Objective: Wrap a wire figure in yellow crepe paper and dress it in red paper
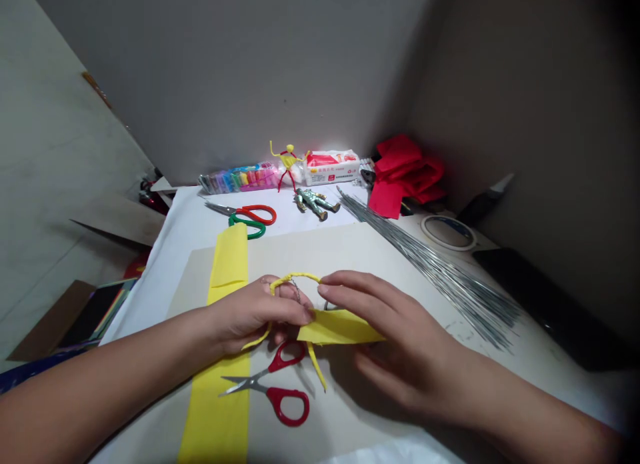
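Both hands work close together: my left hand pinches a yellow-wrapped wire loop, my right hand holds a yellow crepe-paper strip; bare steel wires remain bundled.

Pack of coloured sticks left of the yellow wire figure. White-and-red box just right of it; silver figurine just in front.

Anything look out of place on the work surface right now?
Yes: the open red-handled steel scissors lie just below the left hand, their blades over the long yellow crepe-paper strip. Open blades look odd that close to the working hands.
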Tool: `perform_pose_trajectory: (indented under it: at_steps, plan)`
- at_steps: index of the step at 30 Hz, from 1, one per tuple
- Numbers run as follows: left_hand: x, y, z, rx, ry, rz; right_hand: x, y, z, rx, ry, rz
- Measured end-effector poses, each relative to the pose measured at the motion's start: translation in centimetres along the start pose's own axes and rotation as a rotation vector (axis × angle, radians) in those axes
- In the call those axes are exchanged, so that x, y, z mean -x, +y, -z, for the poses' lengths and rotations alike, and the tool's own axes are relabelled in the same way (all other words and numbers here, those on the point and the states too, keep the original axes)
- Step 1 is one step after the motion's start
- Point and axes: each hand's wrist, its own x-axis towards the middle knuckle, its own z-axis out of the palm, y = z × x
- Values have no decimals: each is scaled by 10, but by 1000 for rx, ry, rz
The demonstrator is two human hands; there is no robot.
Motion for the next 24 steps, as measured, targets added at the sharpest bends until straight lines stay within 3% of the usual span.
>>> perform_pose_trajectory:
  at_steps: [6, 16, 24]
  plan:
    - [1, 1, 0, -36, -3, 71, 2, 4, -10, 228, 105, 123]
    - [4, 3, 1, -61, -125, 68, 2, -1, -13, 95, 117, 168]
    - [5, 4, 6, -74, -245, 140, 0, -4, -7, 70, 151, 97]
